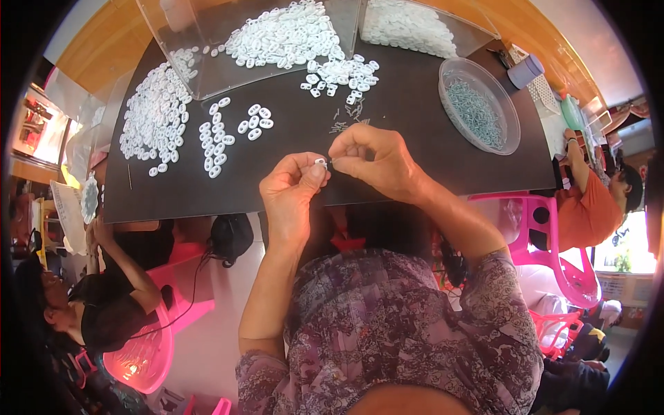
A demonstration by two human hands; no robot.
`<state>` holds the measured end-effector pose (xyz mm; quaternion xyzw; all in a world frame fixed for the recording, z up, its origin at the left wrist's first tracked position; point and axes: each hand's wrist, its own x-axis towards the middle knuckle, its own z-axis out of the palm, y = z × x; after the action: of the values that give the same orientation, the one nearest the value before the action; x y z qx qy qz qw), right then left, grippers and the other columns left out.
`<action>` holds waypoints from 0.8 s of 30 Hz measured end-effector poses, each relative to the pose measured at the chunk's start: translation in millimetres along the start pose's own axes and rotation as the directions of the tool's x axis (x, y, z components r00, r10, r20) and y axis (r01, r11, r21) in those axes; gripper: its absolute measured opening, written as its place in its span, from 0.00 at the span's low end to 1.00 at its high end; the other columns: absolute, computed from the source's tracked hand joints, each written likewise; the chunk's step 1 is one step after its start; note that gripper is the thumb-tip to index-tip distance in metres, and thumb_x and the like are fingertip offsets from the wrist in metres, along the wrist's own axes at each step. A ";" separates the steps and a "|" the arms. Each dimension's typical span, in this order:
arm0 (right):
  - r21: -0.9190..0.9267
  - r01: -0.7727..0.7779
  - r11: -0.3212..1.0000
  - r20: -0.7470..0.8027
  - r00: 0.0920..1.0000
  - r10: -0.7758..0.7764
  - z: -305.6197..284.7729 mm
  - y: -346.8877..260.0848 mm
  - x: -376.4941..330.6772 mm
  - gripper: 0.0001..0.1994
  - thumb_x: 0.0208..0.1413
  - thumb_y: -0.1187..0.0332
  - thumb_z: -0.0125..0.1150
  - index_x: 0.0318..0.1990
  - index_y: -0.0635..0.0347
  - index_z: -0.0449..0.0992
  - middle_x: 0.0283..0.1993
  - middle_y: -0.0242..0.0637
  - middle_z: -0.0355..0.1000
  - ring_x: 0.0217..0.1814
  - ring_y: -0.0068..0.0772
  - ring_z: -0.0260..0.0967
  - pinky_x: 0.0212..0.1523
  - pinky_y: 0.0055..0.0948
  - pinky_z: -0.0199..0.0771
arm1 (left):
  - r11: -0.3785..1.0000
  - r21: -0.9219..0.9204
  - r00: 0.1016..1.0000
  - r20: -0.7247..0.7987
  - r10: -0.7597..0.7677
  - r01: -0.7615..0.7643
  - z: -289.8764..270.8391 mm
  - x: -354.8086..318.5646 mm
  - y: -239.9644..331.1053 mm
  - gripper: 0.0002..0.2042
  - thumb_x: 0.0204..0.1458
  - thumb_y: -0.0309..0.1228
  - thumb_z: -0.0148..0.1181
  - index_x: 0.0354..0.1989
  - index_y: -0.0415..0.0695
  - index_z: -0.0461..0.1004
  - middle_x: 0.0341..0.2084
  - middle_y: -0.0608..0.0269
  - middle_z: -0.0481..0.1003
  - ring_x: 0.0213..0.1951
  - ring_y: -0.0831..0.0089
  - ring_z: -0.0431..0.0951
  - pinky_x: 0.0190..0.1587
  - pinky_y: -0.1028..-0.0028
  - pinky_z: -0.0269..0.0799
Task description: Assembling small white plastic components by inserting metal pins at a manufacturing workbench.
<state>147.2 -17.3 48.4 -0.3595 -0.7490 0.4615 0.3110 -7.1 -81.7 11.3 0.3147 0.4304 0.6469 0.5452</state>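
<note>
White piece [320, 161] in a pinch

In the head view, white heaps [283, 36] crowd the dark table [415, 90], a round tub [510, 131] off right. Loose grey slivers [355, 109] lie just beyond the right hand [379, 160]. The left hand [290, 188] pinches the white piece at its fingertips; beside it, I can't tell whether the right grips anything.

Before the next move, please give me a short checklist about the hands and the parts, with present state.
1. Left hand holds a white piece: ok.
2. Right hand holds a part: cannot tell, too small at the fingertips.
3. Loose thin parts lie near the right hand: ok.
4. Bowl stands upright with thin parts inside: ok.
5. White pieces in one pile: not ok, several groups on the table.
</note>
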 end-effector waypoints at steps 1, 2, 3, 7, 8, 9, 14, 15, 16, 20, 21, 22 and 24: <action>0.016 -0.034 0.999 0.010 0.999 0.034 0.9 -1.3 -1.2 0.06 0.48 0.73 0.63 0.34 0.62 0.75 0.26 0.25 0.68 0.27 0.13 0.61 0.27 0.17 0.62 | 1.000 0.003 1.000 0.004 -0.005 0.005 0.5 -1.2 1.1 0.04 0.50 0.22 0.59 0.33 0.35 0.74 0.25 0.64 0.74 0.28 0.79 0.71 0.34 0.82 0.66; 0.016 -0.035 0.999 0.013 0.999 0.035 2.1 -1.1 -2.2 0.06 0.48 0.73 0.63 0.34 0.62 0.75 0.26 0.25 0.68 0.27 0.13 0.61 0.27 0.17 0.62 | 1.000 0.006 1.000 0.008 -0.009 0.009 1.0 -2.1 1.9 0.04 0.50 0.22 0.58 0.33 0.34 0.74 0.25 0.64 0.74 0.28 0.80 0.71 0.34 0.82 0.66; 0.011 -0.017 1.000 0.003 1.000 0.017 3.4 -0.5 -2.9 0.06 0.48 0.73 0.62 0.34 0.63 0.75 0.26 0.25 0.68 0.27 0.13 0.61 0.28 0.17 0.62 | 1.000 0.005 1.000 0.006 -0.010 0.010 1.7 -2.9 2.1 0.04 0.50 0.22 0.58 0.33 0.34 0.74 0.25 0.64 0.74 0.28 0.80 0.71 0.34 0.82 0.66; 0.045 -0.037 0.998 0.005 0.999 0.036 5.8 -1.5 -5.4 0.06 0.48 0.73 0.62 0.33 0.63 0.74 0.27 0.26 0.69 0.29 0.14 0.61 0.30 0.18 0.63 | 1.000 -0.001 1.000 0.028 -0.009 0.009 1.0 -5.2 1.4 0.04 0.51 0.21 0.57 0.33 0.34 0.73 0.26 0.65 0.74 0.30 0.80 0.71 0.36 0.81 0.67; 0.045 -0.037 0.998 0.007 0.999 0.037 6.5 -1.1 -5.7 0.06 0.48 0.73 0.62 0.33 0.63 0.74 0.27 0.26 0.69 0.29 0.14 0.61 0.30 0.18 0.63 | 1.000 0.003 0.999 0.038 -0.003 0.003 0.4 -5.7 0.8 0.04 0.51 0.20 0.57 0.33 0.34 0.73 0.26 0.65 0.73 0.30 0.80 0.71 0.36 0.81 0.67; 0.046 -0.038 0.998 0.003 0.999 0.038 7.2 -0.6 -5.9 0.06 0.48 0.73 0.62 0.33 0.63 0.74 0.27 0.26 0.69 0.29 0.14 0.62 0.30 0.18 0.63 | 1.000 0.002 0.999 0.036 -0.003 0.003 -0.1 -6.3 0.3 0.04 0.51 0.20 0.57 0.33 0.34 0.73 0.26 0.65 0.73 0.30 0.80 0.71 0.36 0.81 0.67; 0.048 -0.061 0.997 0.001 0.998 0.061 7.7 -1.3 -6.5 0.06 0.48 0.73 0.62 0.33 0.63 0.74 0.27 0.25 0.69 0.29 0.13 0.62 0.30 0.18 0.63 | 1.000 0.018 0.999 0.047 0.005 -0.006 -1.2 -7.8 -0.7 0.04 0.51 0.21 0.57 0.33 0.34 0.73 0.26 0.65 0.73 0.30 0.80 0.71 0.37 0.81 0.67; 0.040 -0.049 0.998 0.002 0.999 0.049 8.0 -0.3 -6.6 0.06 0.48 0.73 0.63 0.33 0.63 0.74 0.27 0.25 0.69 0.29 0.13 0.62 0.30 0.17 0.63 | 1.000 0.017 0.999 0.046 0.005 -0.006 -1.1 -8.1 -0.5 0.04 0.51 0.21 0.57 0.33 0.34 0.73 0.26 0.65 0.73 0.30 0.80 0.71 0.37 0.81 0.67; 0.031 -0.038 0.999 0.003 0.999 0.038 8.3 0.5 -6.7 0.06 0.48 0.73 0.63 0.34 0.63 0.74 0.27 0.25 0.69 0.29 0.13 0.62 0.30 0.17 0.63 | 1.000 0.029 0.999 0.040 0.001 -0.002 -0.7 -8.2 -0.4 0.03 0.51 0.21 0.57 0.33 0.34 0.73 0.26 0.66 0.73 0.30 0.81 0.71 0.37 0.82 0.67; 0.028 -0.058 0.998 0.002 0.998 0.058 9.5 0.4 -7.3 0.06 0.48 0.73 0.63 0.34 0.63 0.74 0.27 0.25 0.69 0.28 0.13 0.61 0.30 0.17 0.63 | 0.998 0.067 0.999 0.037 0.016 -0.018 -1.0 -8.2 -2.6 0.02 0.51 0.20 0.56 0.33 0.34 0.73 0.26 0.66 0.73 0.30 0.81 0.70 0.37 0.82 0.67; 0.024 -0.056 0.998 0.006 0.998 0.055 9.2 0.4 -7.4 0.06 0.48 0.73 0.63 0.34 0.63 0.74 0.27 0.25 0.68 0.28 0.13 0.61 0.30 0.17 0.63 | 0.998 0.066 0.999 0.036 0.015 -0.018 -0.3 -8.3 -2.9 0.02 0.51 0.20 0.56 0.33 0.34 0.73 0.26 0.66 0.73 0.30 0.81 0.70 0.37 0.82 0.67; 0.020 -0.053 0.998 0.011 0.999 0.053 9.1 0.3 -7.3 0.06 0.47 0.74 0.63 0.33 0.63 0.74 0.27 0.25 0.68 0.28 0.13 0.61 0.29 0.17 0.63 | 0.997 0.069 0.999 0.023 0.033 -0.035 0.9 -8.3 -3.3 0.02 0.51 0.21 0.57 0.32 0.35 0.73 0.24 0.66 0.72 0.28 0.81 0.69 0.33 0.82 0.65; 0.011 -0.042 0.999 0.012 0.999 0.042 9.4 -0.7 -7.1 0.06 0.47 0.74 0.62 0.33 0.64 0.74 0.26 0.26 0.68 0.28 0.13 0.61 0.29 0.17 0.63 | 0.996 0.072 0.999 0.008 0.051 -0.052 1.4 -8.4 -3.3 0.03 0.51 0.23 0.58 0.31 0.36 0.73 0.22 0.67 0.72 0.25 0.81 0.68 0.30 0.83 0.63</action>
<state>143.5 -27.8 44.6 -0.3707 -0.7403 0.4744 0.2991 -2.7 -89.5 9.4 0.3474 0.4435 0.6437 0.5180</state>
